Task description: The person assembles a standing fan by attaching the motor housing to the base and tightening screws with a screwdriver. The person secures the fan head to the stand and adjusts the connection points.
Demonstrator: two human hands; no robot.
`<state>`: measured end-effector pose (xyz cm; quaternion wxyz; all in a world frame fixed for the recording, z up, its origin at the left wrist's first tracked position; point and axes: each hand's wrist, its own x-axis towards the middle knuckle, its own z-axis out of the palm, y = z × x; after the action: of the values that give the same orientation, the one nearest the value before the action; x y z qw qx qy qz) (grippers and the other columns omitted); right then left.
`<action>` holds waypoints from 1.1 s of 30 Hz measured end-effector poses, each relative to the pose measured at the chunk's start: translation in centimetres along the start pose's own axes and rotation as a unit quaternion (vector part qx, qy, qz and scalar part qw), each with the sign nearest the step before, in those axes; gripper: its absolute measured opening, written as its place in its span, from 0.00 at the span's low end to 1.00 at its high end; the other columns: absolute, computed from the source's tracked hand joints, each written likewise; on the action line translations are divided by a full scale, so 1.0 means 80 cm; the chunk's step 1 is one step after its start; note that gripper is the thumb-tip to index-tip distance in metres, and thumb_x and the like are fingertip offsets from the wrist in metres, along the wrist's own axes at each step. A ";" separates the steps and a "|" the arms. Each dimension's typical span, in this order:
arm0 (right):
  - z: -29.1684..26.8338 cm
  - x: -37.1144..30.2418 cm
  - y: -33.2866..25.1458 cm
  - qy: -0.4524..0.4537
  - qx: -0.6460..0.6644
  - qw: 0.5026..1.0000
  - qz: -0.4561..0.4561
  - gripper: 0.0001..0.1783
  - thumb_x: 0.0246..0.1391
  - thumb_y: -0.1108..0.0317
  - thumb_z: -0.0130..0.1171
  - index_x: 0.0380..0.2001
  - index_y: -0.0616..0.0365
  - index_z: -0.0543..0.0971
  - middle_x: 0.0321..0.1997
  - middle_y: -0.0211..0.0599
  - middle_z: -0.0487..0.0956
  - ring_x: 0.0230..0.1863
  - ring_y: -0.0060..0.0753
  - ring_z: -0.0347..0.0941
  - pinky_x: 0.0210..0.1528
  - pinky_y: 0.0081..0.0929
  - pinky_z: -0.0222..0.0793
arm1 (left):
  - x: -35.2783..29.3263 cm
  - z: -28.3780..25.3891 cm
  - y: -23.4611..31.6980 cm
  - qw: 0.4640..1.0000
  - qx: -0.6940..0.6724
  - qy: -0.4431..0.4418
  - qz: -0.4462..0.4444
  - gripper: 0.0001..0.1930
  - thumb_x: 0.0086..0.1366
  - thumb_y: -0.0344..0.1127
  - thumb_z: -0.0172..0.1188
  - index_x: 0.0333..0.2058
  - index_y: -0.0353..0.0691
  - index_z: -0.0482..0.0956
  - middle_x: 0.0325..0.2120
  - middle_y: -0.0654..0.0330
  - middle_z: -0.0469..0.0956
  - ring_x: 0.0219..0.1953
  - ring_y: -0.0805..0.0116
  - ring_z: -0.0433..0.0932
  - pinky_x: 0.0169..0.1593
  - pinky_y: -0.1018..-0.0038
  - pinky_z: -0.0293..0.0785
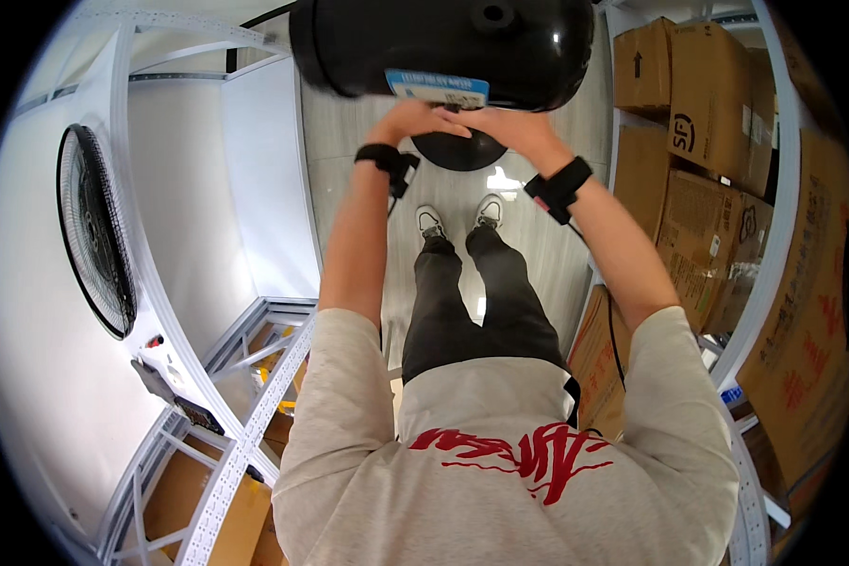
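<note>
"Fingers (457,129) first: how do they stand?"

"Those of the left hand (411,121) and the right hand (511,126) point inward and overlap from this angle, some of them extended, all a bit blurred. I can't tell how far either hand is open, or whether it has hold of anything."

"What are they nearest to?"

"A large, glossy black cylinder (443,42), lying sideways across the top of the view and cut off by its edge. Its blue-and-white rectangular label (439,88) sits just above the fingers. Whether the hands touch it is unclear."

"And past the hands?"

"A round black disc (459,153), partly covered by them, against the pale, shiny floor (538,245). Each wrist wears a black strap, the left wristband (377,157) and the right wristband (566,182)."

"Farther out?"

"Two light-coloured shoes (489,209) stand on the floor below dark grey trousers (514,292). At far left, a round black fan with a wire guard (94,231); at right, brown cardboard boxes (693,222) stacked behind a white metal upright (789,141)."
</note>
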<state>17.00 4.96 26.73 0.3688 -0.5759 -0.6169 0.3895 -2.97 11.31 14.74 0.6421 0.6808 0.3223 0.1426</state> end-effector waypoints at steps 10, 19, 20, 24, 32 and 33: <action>0.051 -0.024 -0.067 0.272 -0.120 0.951 0.082 0.25 0.34 0.42 0.73 0.28 0.52 0.84 0.31 0.33 0.84 0.33 0.42 0.81 0.36 0.34 0.74 | -0.039 0.070 0.072 0.945 0.180 0.272 0.000 0.40 0.45 0.36 0.75 0.57 0.39 0.66 0.54 0.48 0.73 0.56 0.46 0.72 0.57 0.62 0.70; 0.017 -0.034 -0.058 0.163 -0.060 0.985 0.017 0.30 0.41 0.50 0.75 0.41 0.62 0.81 0.40 0.35 0.82 0.42 0.30 0.77 0.47 0.29 0.71 | -0.033 0.035 0.107 0.963 0.109 0.241 0.059 0.32 0.42 0.37 0.74 0.48 0.36 0.74 0.38 0.46 0.81 0.43 0.46 0.79 0.45 0.62 0.75; -0.002 -0.032 -0.040 0.097 -0.032 0.994 0.031 0.32 0.41 0.55 0.75 0.46 0.63 0.77 0.46 0.37 0.78 0.48 0.30 0.74 0.52 0.29 0.69 | -0.033 0.026 0.108 0.966 0.117 0.223 0.058 0.32 0.42 0.38 0.75 0.48 0.36 0.74 0.37 0.46 0.80 0.42 0.46 0.79 0.45 0.62 0.75; -0.033 -0.012 -0.027 -0.053 0.003 0.998 0.046 0.41 0.43 0.71 0.74 0.60 0.64 0.67 0.64 0.42 0.67 0.63 0.33 0.63 0.66 0.29 0.61 | -0.013 -0.019 0.097 0.988 0.101 0.067 0.092 0.39 0.43 0.42 0.75 0.53 0.30 0.70 0.38 0.43 0.80 0.42 0.47 0.79 0.45 0.63 0.74; -0.013 -0.007 -0.029 -0.075 0.134 0.973 0.170 0.37 0.41 0.79 0.72 0.57 0.61 0.68 0.58 0.40 0.71 0.59 0.31 0.68 0.62 0.26 0.65 | -0.030 0.029 0.086 0.963 0.014 0.223 0.148 0.48 0.43 0.45 0.77 0.63 0.42 0.63 0.57 0.49 0.70 0.57 0.51 0.71 0.58 0.62 0.68; -0.008 -0.010 -0.019 -0.053 0.145 0.981 0.114 0.37 0.41 0.80 0.71 0.57 0.61 0.68 0.59 0.41 0.71 0.59 0.32 0.68 0.61 0.26 0.65 | -0.033 0.043 0.089 0.957 0.001 0.247 0.154 0.50 0.42 0.46 0.77 0.63 0.42 0.62 0.57 0.51 0.69 0.58 0.52 0.70 0.60 0.62 0.65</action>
<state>16.97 4.11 28.38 0.3685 -0.5613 -0.5031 0.5441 -1.04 7.17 21.73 0.5124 0.6661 0.3623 0.4031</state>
